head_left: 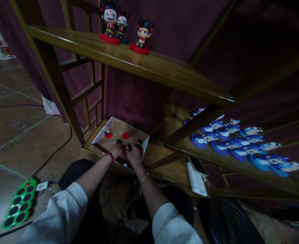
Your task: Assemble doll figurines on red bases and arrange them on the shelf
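Both of my hands are inside a shallow white box (95, 141) on the low shelf. My right hand (134, 155) pinches a small black-haired figurine (129, 147) near the box's front side. Close beside it, my left hand (115, 149) has its fingers curled in; what they grip is hidden. A dark-topped figurine (119, 140) stands just beyond the left fingers. Some red shows between the hands, partly covered. Also in the box are a figurine on a red round base (108, 134), a bare red disc (125, 135) and another dark figurine (139, 142) at the right.
Above runs a wooden shelf board (129, 64) bearing red-based figurines (140, 35). Several blue figurines (230, 144) fill the shelf at right. A phone (198, 165) lies with a white item (196, 179). On the floor is a green power strip (20, 202) with cables.
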`<act>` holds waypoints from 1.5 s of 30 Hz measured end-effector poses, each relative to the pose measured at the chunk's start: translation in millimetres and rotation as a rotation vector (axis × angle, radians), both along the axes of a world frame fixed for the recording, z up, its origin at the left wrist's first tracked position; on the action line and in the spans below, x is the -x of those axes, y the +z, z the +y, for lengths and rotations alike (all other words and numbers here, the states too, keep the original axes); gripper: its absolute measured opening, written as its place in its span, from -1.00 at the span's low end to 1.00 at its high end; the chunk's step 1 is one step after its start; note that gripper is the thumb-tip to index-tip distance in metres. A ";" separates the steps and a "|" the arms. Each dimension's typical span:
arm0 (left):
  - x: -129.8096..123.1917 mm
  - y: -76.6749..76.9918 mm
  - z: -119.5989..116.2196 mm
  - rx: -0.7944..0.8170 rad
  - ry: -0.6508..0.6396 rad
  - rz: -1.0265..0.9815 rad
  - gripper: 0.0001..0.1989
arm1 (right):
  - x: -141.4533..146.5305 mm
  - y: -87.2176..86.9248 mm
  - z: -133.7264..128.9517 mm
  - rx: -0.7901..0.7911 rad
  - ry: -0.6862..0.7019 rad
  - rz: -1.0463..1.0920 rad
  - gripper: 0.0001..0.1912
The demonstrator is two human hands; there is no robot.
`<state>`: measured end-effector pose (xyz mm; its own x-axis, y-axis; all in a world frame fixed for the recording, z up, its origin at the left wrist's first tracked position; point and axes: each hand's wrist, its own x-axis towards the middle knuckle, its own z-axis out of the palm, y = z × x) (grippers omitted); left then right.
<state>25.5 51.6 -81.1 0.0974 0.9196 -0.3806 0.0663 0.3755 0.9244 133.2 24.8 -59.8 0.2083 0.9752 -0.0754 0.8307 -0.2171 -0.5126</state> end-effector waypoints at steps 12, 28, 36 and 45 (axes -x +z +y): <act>1.6 13.8 0.1 -0.070 -0.080 0.506 -0.83 | 4.0 4.5 -4.7 0.011 0.124 -0.054 -0.68; 5.8 23.7 -4.2 -0.215 -0.180 0.464 -0.78 | 7.8 19.6 -8.0 0.062 0.287 -0.242 -0.59; 6.0 16.2 -4.1 -0.290 -0.224 0.552 -0.79 | 8.9 19.0 -5.2 0.044 0.313 -0.246 -0.62; 8.1 19.0 -5.6 -0.410 -0.325 0.689 -0.77 | 12.2 21.3 -4.4 0.064 0.358 -0.276 -0.66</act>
<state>17.4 45.9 -62.1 0.2487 0.9638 -0.0959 0.7079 -0.1133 0.6972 121.0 20.4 -38.5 -0.1207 0.9846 -0.1266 0.9628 0.0850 -0.2565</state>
